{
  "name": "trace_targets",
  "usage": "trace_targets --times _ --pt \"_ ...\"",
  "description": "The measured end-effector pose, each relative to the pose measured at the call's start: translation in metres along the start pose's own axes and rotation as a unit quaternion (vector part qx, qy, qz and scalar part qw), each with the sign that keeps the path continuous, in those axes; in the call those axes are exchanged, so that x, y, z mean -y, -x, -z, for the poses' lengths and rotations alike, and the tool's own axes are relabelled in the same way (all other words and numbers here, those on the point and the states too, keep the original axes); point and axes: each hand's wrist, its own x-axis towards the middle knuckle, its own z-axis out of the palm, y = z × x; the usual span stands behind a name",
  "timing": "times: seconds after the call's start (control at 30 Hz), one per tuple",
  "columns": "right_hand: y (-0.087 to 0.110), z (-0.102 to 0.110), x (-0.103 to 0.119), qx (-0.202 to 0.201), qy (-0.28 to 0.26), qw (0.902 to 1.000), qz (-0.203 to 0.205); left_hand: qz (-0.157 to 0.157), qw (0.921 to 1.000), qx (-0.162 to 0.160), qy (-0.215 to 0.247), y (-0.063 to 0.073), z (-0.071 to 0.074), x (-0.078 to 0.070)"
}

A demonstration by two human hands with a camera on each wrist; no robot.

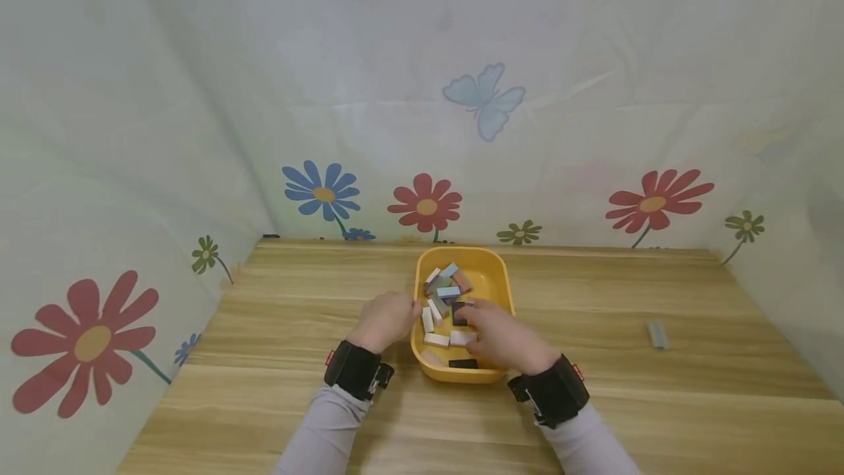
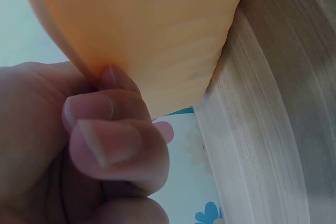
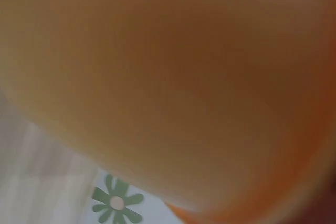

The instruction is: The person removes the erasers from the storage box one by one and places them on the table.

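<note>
A yellow plastic bin (image 1: pixel 497 281) stands on the wooden table, holding several small blocks in white, blue, green, reddish brown and black. My left hand (image 1: pixel 387 317) pinches the bin's left rim, its thumb and curled fingers at the edge in the left wrist view. Over the bin's right side reaches my right hand (image 1: pixel 504 336), fingers down among the blocks. Its fingertips are right at a black block (image 1: pixel 458 313) and a white block (image 1: pixel 461 338); whether they grip one I cannot tell. In the right wrist view the bin wall (image 3: pixel 157 77) hides the fingers.
A single grey-green block (image 1: pixel 656 335) lies on the table (image 1: pixel 593 292) to the right of the bin. Behind the table and along its left hangs a pale curtain (image 1: pixel 369 79) printed with flowers and a butterfly. Each wrist wears a black strap (image 1: pixel 356 370).
</note>
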Motion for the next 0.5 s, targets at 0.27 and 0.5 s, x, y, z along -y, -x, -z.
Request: trace_targets --times 0.27,0.5 --pt "-0.006 -0.016 -0.004 0.015 0.048 0.9987 0.009 0.002 1.0 0.006 -0.002 0.001 0.001 -0.002" --pt "-0.008 -0.018 -0.006 0.012 0.039 0.9991 0.006 0.008 1.0 0.005 -0.002 0.001 0.001 -0.002"
